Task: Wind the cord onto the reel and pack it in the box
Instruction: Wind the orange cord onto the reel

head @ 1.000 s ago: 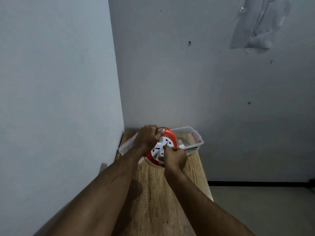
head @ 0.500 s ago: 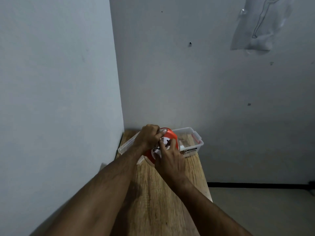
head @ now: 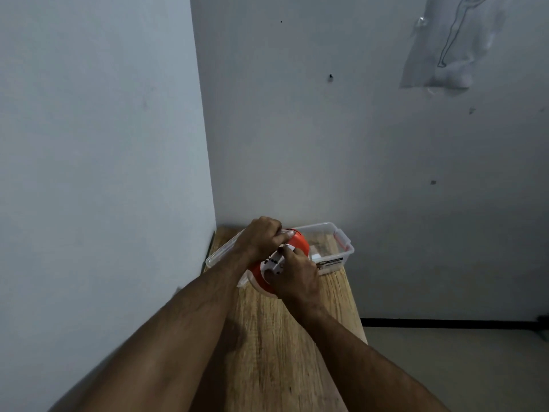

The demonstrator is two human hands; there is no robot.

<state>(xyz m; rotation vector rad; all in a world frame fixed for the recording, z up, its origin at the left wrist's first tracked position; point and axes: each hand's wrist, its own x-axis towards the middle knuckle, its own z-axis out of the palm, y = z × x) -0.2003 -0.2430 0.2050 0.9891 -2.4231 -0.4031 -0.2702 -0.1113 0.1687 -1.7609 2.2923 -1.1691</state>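
An orange cord reel (head: 300, 244) with a white socket face stands tilted at the far end of the wooden table, in front of a clear plastic box (head: 341, 248). My left hand (head: 261, 236) grips the reel's top handle, thumb laid along it. My right hand (head: 294, 272) lies over the white face, fingers curled on a part of it that I cannot make out. The cord itself is hidden by my hands.
The narrow wooden table (head: 285, 346) stands in a corner, with a wall tight on its left and another behind the box. Its right edge drops to a grey floor (head: 451, 367). A clear lid (head: 219, 254) lies left of the box.
My right hand has circled over the reel's white face, from its lower right to the middle. My left hand has stayed on the handle.
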